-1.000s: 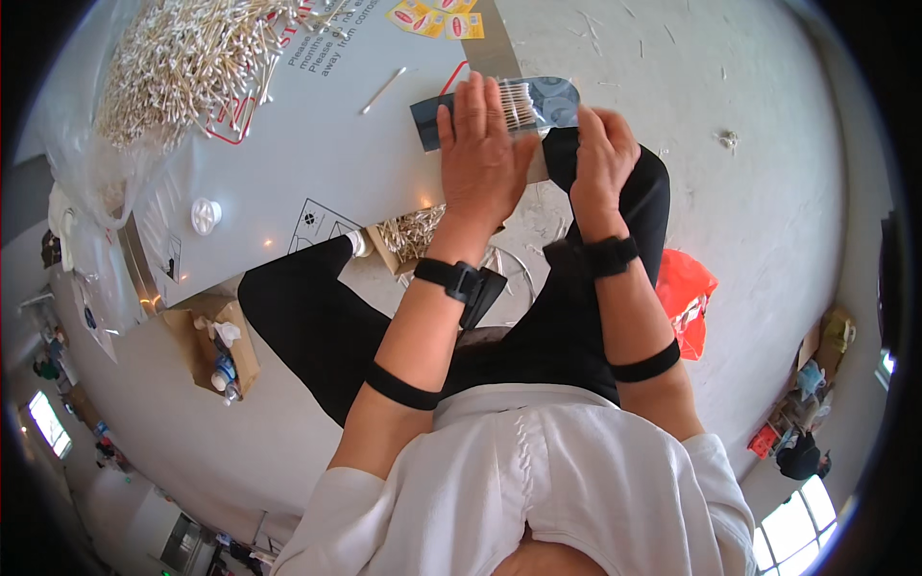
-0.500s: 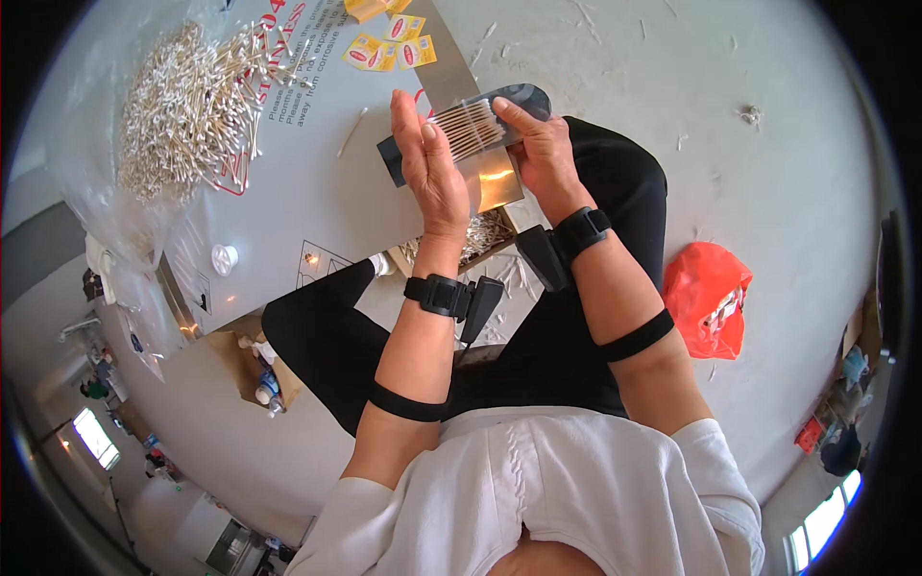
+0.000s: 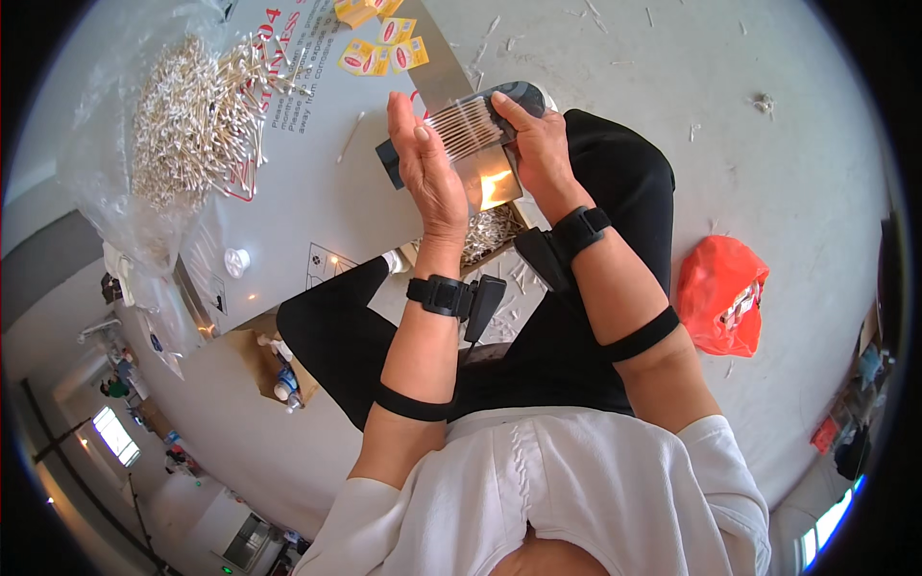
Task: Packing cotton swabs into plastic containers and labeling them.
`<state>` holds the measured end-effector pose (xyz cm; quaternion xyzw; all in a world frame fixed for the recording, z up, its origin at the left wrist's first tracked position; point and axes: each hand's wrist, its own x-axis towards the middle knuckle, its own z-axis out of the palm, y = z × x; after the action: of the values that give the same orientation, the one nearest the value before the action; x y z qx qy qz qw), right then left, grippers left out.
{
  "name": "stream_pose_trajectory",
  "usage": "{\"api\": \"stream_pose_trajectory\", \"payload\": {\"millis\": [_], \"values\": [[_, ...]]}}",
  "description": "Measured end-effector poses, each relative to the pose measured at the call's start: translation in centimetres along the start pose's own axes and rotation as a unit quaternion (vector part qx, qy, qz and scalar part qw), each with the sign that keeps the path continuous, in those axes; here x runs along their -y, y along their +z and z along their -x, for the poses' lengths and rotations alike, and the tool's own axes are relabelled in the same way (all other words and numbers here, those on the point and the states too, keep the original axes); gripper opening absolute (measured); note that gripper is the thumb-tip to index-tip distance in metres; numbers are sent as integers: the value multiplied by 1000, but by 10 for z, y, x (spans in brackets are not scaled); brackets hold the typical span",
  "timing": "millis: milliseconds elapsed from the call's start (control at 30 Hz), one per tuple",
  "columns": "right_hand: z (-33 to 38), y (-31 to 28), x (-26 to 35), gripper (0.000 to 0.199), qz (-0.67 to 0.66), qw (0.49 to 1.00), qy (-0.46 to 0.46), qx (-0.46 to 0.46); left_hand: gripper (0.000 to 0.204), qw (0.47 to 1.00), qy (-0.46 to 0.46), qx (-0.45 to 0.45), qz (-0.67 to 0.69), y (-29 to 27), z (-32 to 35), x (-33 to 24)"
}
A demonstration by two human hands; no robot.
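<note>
A row of cotton swabs (image 3: 465,127) lies side by side on a dark, flat, round-ended holder (image 3: 524,94) at the table's near right corner. My right hand (image 3: 540,152) grips the holder's right end, thumb on top beside the swabs, its other fingers mostly hidden underneath. On the other side my left hand (image 3: 432,187) stands edge-on with fingers stretched out, against or very near the left ends of the swabs. A loose cotton swab (image 3: 351,137) rests on the table to the left. Below the hands sits an open box (image 3: 411,255) of loose swabs.
A big heap of cotton swabs (image 3: 187,134) spills from a clear plastic bag (image 3: 91,182) on the grey table (image 3: 288,211). Yellow packets (image 3: 365,58) lie at its far edge, a white spool (image 3: 237,261) near its front. A red bag (image 3: 722,298) stands on the littered floor.
Both hands keep nearly the same pose around the row of swabs. The view has shifted slightly, so the surroundings appear a little displaced.
</note>
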<state>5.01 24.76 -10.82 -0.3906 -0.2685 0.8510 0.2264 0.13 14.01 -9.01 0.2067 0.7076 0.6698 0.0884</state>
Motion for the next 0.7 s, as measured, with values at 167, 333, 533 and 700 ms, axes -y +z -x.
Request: {"api": "stream_pose_trajectory", "payload": {"millis": [167,333,533,700], "values": [[4,0,1,10,22,1000,5,6,69,1000,1,8,9,1,-1,1],[4,-8,0,9,-44,998,51,10,69,1000,2,2,23,7,0,0],[5,-19,-8,8,-84,993,63,53,70,998,-6,-16,54,9,-1,1],[8,-16,-6,9,-94,993,52,51,71,998,-7,5,57,8,-1,1]]}}
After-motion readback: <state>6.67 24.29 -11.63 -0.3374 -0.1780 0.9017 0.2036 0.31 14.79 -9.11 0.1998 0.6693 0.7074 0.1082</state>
